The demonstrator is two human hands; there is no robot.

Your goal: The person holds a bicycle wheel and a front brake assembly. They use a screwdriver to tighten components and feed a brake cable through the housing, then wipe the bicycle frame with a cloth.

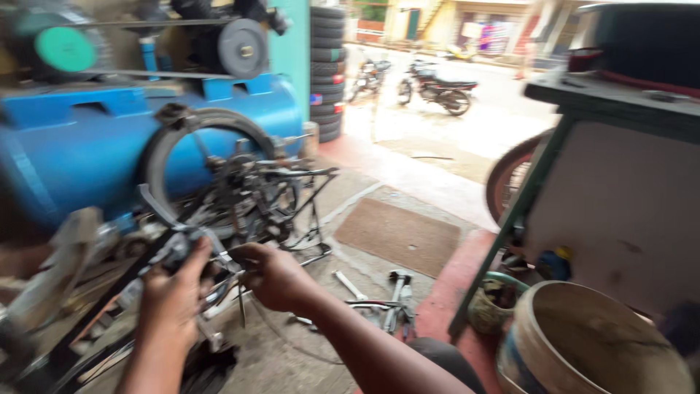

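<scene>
My left hand (171,295) grips a dark metal bicycle part (164,248) near the lower left, fingers wrapped over it. Just to its right, my right hand (273,273) is closed on a thin metal piece beside that part, with a cable (281,339) hanging below it. Both hands work against a stripped, greasy bicycle frame (251,193) with a bare wheel rim (197,124) that leans on a blue tank. The picture is blurred, so the exact parts held are hard to make out.
A blue compressor tank (80,138) stands behind the frame. Wrenches and tools (379,295) lie on the floor near a brown mat (397,233). A worn bucket (590,339) sits lower right under a green-framed table (583,109). Stacked tyres (327,73) and parked motorcycles (437,86) are outside.
</scene>
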